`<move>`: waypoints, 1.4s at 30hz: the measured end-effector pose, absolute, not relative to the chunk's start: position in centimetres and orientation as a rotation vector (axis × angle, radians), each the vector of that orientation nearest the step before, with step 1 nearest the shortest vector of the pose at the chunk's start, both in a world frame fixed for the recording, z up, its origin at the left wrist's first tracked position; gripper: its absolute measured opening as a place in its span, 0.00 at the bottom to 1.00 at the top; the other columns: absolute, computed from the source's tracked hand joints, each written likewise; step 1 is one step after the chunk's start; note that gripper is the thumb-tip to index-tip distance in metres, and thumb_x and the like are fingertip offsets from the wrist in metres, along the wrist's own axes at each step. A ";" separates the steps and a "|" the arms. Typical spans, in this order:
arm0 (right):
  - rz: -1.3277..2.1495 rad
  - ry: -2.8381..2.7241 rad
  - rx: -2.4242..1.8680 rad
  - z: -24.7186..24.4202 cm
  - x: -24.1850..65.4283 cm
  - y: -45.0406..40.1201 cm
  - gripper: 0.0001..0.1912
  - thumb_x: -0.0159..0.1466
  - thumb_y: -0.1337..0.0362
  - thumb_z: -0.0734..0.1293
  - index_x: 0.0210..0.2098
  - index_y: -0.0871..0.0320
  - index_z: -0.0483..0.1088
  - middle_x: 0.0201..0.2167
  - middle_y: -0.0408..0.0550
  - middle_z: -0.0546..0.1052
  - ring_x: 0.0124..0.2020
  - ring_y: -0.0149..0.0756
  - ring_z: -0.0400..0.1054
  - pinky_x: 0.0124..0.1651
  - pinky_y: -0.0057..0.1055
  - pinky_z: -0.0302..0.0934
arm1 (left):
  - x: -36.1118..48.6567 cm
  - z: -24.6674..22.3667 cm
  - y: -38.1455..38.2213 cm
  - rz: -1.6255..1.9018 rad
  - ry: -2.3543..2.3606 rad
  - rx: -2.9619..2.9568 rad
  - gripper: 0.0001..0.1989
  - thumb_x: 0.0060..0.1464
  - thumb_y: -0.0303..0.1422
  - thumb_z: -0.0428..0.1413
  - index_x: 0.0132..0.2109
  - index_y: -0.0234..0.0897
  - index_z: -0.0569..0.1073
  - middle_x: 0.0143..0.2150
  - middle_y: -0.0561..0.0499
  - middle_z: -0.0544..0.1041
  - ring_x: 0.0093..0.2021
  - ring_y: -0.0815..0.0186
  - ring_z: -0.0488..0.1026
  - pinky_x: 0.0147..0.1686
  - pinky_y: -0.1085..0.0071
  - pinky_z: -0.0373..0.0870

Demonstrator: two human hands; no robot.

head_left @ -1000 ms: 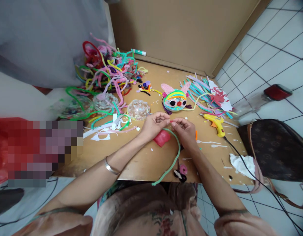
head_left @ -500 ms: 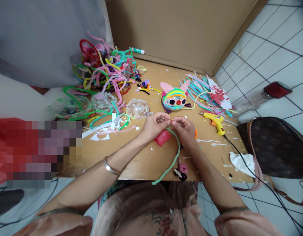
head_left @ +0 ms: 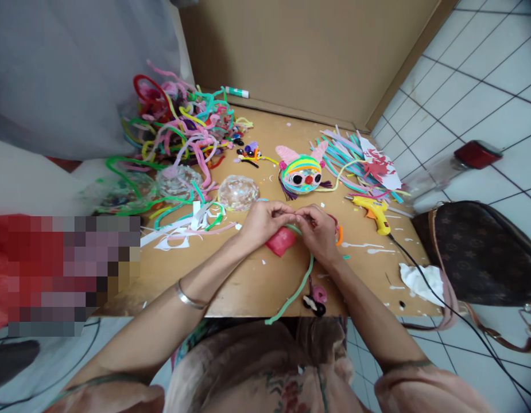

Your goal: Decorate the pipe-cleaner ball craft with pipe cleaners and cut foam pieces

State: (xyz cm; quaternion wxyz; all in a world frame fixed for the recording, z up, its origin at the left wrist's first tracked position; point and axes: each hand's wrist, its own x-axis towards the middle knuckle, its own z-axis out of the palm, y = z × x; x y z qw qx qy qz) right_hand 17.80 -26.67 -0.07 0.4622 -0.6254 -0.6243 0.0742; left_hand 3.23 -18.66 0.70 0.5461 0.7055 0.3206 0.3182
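Note:
My left hand [head_left: 267,223] is pinched closed, thumb against forefinger, and its tips meet those of my right hand [head_left: 316,229], also closed in a pinch. Whatever is between the fingertips is too small and covered to make out. Just below the hands, a light green pipe cleaner [head_left: 297,292] curves down past the table's front edge. A crumpled pink-red piece [head_left: 281,241] lies on the table under my left fingers. Beyond my hands stands a ball-shaped animal head [head_left: 306,174] with pink ears, black eyes and a red nose.
Tangled pipe cleaners [head_left: 179,120] heap at the back left, near a clear dome [head_left: 238,192] and white paper scraps [head_left: 174,242]. On the right are a yellow glue gun [head_left: 372,212] with its cord, straight pipe cleaners [head_left: 334,158] and a brown bag [head_left: 484,252].
My right hand has shifted slightly left and closed in on my left one, hiding a bit of red seen between the fingertips. A dark red curve now shows beside my right hand.

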 end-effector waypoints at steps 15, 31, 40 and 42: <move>0.084 -1.393 -1.630 1.6 21.1 -27.1 0.12 0.64 0.61 0.63 0.44 0.57 0.73 0.38 0.50 0.79 0.36 0.36 0.72 0.41 0.34 0.68 | 3.4 0.5 -18.6 0.842 0.769 1.494 0.08 0.49 0.35 0.60 0.31 0.33 0.73 0.22 0.55 0.73 0.22 0.74 0.67 0.24 0.77 0.62; 0.141 -1.930 -2.188 2.8 22.5 -27.8 0.20 0.56 0.72 0.64 0.48 0.58 0.75 0.43 0.54 0.79 0.41 0.44 0.73 0.43 0.35 0.63 | 3.1 2.0 -17.5 0.859 0.701 0.750 0.11 0.45 0.29 0.67 0.32 0.31 0.73 0.27 0.53 0.77 0.24 0.77 0.73 0.24 0.83 0.68; 0.812 -1.156 -1.445 2.9 20.5 -27.3 0.27 0.50 0.60 0.74 0.49 0.56 0.74 0.28 0.40 0.72 0.26 0.25 0.65 0.27 0.23 0.60 | 3.2 2.4 -17.9 0.853 0.649 0.636 0.05 0.51 0.25 0.63 0.32 0.31 0.73 0.27 0.52 0.79 0.24 0.76 0.75 0.25 0.82 0.69; 0.898 -1.107 -1.417 2.7 19.6 -27.3 0.26 0.50 0.57 0.76 0.48 0.55 0.75 0.28 0.39 0.73 0.25 0.25 0.64 0.26 0.23 0.60 | 3.3 2.5 -18.1 0.842 0.635 0.623 0.04 0.51 0.24 0.63 0.32 0.31 0.73 0.27 0.52 0.79 0.24 0.76 0.75 0.25 0.82 0.69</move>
